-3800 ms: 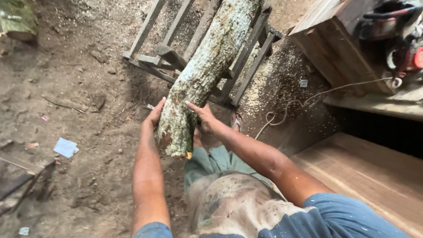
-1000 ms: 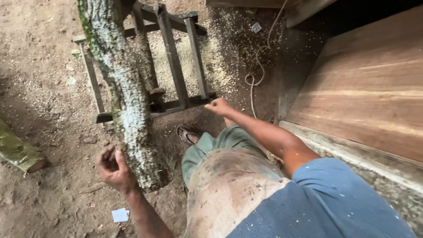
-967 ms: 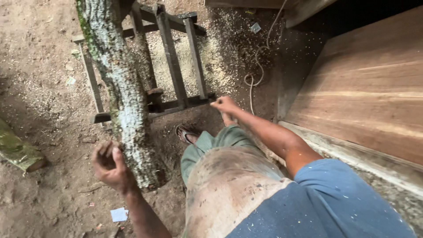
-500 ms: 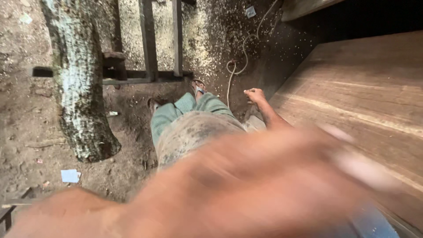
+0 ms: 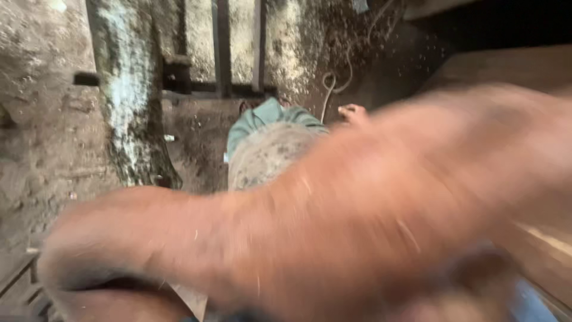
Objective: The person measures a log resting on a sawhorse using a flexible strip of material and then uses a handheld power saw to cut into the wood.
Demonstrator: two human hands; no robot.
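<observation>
Looking down from head cam: 1 forearm (image 5: 333, 220), heavily blurred, fills the lower frame close to the lens, bent at the elbow lower left; it appears to be the left arm, raised toward the face. Left hand itself is not in view, so open or closed can't be told.

Right hand (image 5: 353, 111) shows small, beyond the knee, approx. level with the edge of the wooden platform (image 5: 512, 71). Fingers look loosely curled with nothing in them, but blur limits certainty; contact with the platform can't be confirmed.

Log (image 5: 128, 101), pale, lichen-patched bark, lies on the dirt floor (image 5: 42, 119) w/ its far part across the slatted wooden frame (image 5: 223, 48), near end down on the ground. Neither hand is on it; it lies well apart from the right hand, left of the person's dusty trouser leg (image 5: 268, 143). Judgement: frame props it off the ground at 1 end.

Sawdust (image 5: 298, 36) spread around the frame; a thin cord (image 5: 329, 89) trails near the right hand.
</observation>
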